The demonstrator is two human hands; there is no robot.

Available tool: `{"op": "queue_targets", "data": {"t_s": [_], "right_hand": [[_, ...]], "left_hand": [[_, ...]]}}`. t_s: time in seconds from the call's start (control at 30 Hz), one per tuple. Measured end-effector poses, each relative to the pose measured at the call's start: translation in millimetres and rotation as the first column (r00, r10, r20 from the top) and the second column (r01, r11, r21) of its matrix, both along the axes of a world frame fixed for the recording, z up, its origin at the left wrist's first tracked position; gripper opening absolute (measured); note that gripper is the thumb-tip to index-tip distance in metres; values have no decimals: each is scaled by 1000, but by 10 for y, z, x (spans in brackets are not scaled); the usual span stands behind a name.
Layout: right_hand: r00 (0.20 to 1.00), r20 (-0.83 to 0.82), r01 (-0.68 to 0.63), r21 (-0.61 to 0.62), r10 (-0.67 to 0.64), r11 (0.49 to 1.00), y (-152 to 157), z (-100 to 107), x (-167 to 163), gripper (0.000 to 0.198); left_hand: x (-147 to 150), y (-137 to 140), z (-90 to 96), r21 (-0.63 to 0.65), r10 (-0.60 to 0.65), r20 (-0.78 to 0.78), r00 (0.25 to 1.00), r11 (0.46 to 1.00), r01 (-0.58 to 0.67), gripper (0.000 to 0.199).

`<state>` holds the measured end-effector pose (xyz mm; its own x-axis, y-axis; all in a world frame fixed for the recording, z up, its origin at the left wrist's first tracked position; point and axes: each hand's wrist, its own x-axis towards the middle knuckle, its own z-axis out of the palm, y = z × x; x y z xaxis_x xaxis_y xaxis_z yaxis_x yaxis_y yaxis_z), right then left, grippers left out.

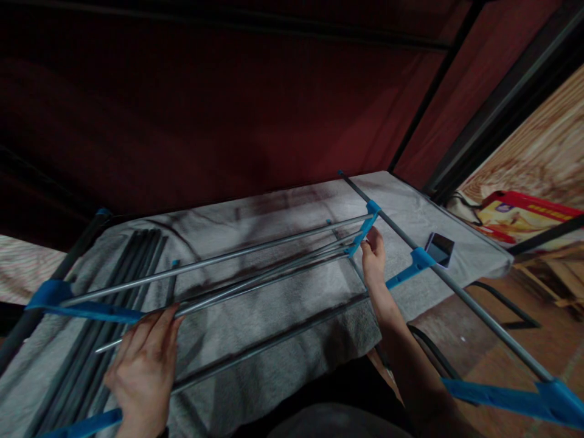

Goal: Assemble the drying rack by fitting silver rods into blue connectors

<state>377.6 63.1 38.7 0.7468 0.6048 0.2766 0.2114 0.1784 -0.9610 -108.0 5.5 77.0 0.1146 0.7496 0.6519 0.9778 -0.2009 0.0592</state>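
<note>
A partly assembled rack of grey metal tubes and blue plastic connectors lies across a grey cloth-covered surface point(283, 267). My left hand point(141, 365) is closed around a thin metal rod point(250, 283), whose bare end sticks out past my fingers, close to the left blue bracket point(103, 311). At the rod's far end, my right hand point(375, 258) is closed with thumb and fingers on the right blue bracket point(366, 228). Several rods meet that bracket. A long tube point(219, 257) spans the two sides behind my hands, and another tube point(274, 350) runs in front.
Several loose dark tubes point(77, 359) lie bundled at the left. A phone point(439, 249) rests near the right edge of the surface. Beyond stand a red and yellow box point(524, 213) and a wooden crate point(552, 277). A dark red panel point(255, 115) rises behind.
</note>
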Motion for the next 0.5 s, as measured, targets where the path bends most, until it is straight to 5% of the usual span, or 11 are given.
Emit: {"op": "queue_targets", "data": {"t_s": [0.5], "right_hand": [[994, -17, -111, 16, 112, 994, 21, 7, 7, 55]], "left_hand": [[-9, 127, 127, 42, -17, -21, 1000, 999, 17, 34]]}}
